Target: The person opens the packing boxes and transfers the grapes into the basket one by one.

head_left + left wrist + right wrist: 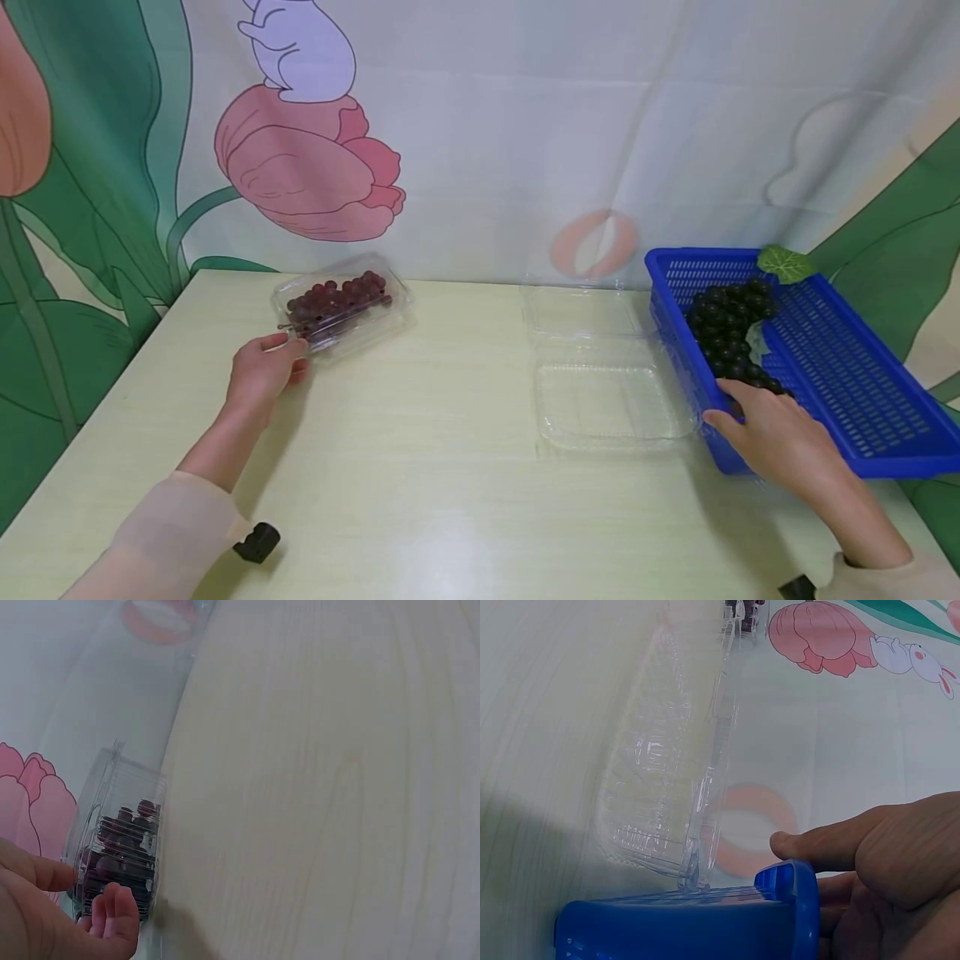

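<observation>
A clear plastic clamshell box (393, 304) with a bunch of red grapes (341, 300) inside stands at the back left of the table. My left hand (266, 367) pinches the near left corner of this box. In the left wrist view the thumb lies on one side of the corner and the curled fingers on the other. My right hand (787, 433) grips the left rim of a blue plastic basket (885, 358), thumb outside and fingers inside. Dark green-black grapes (723, 325) lie in the basket beside these fingers. The basket wall partly hides the fingertips.
An opened clear clamshell box (611, 404) lies left of the basket, close against it. A green leaf (785, 263) sits on the basket's back rim. A printed cloth (487, 167) hangs behind the pale wooden table (435, 467).
</observation>
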Action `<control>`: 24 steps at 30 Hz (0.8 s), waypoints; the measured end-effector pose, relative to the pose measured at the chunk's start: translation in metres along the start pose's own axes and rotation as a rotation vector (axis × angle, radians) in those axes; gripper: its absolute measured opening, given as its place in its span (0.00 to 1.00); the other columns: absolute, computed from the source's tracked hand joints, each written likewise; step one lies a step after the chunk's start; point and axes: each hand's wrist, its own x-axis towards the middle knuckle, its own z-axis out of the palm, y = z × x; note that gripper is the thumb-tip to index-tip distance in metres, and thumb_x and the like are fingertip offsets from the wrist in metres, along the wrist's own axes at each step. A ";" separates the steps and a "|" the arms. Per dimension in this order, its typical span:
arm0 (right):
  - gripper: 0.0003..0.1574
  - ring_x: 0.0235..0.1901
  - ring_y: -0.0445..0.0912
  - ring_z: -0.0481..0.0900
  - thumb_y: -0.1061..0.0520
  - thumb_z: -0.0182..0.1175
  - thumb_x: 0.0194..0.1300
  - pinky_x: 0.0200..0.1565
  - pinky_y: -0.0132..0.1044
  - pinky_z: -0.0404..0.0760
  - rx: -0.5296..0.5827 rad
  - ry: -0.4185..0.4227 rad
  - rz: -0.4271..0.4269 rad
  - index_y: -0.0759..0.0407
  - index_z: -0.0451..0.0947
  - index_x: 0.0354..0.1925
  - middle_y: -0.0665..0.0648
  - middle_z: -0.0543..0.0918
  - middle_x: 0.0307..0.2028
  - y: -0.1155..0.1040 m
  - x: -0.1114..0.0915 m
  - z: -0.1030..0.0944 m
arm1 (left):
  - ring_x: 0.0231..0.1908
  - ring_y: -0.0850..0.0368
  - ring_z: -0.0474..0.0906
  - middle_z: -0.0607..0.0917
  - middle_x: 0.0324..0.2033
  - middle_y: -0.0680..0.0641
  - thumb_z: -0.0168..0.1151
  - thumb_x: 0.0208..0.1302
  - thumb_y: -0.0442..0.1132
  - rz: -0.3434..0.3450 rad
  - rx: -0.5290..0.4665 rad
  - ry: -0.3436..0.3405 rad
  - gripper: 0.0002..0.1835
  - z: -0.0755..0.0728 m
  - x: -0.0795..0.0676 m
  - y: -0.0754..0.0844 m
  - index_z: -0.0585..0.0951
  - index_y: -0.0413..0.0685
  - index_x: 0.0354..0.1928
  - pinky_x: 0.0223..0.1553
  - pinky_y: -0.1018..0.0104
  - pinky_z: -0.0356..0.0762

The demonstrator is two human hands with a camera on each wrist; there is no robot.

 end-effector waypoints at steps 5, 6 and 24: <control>0.41 0.12 0.42 0.57 0.49 0.58 0.78 0.16 0.35 0.57 -0.001 0.009 -0.001 0.75 0.60 0.74 0.52 0.68 0.12 0.000 0.000 0.001 | 0.31 0.69 0.83 0.76 0.54 0.44 0.54 0.79 0.42 -0.017 -0.109 -0.018 0.36 0.002 -0.001 0.001 0.54 0.38 0.80 0.42 0.73 0.85; 0.40 0.12 0.42 0.57 0.49 0.58 0.78 0.16 0.35 0.57 0.000 0.009 0.000 0.75 0.60 0.74 0.52 0.68 0.12 0.000 0.000 0.001 | 0.31 0.68 0.83 0.75 0.54 0.44 0.54 0.78 0.40 -0.017 -0.149 -0.025 0.36 0.003 -0.001 0.001 0.53 0.38 0.80 0.43 0.73 0.85; 0.41 0.11 0.41 0.55 0.49 0.57 0.79 0.16 0.34 0.56 -0.009 0.010 -0.002 0.75 0.60 0.74 0.51 0.66 0.11 -0.001 0.000 0.001 | 0.33 0.64 0.83 0.72 0.53 0.43 0.53 0.77 0.31 -0.016 -0.325 -0.080 0.41 0.000 -0.008 0.001 0.43 0.45 0.82 0.43 0.74 0.85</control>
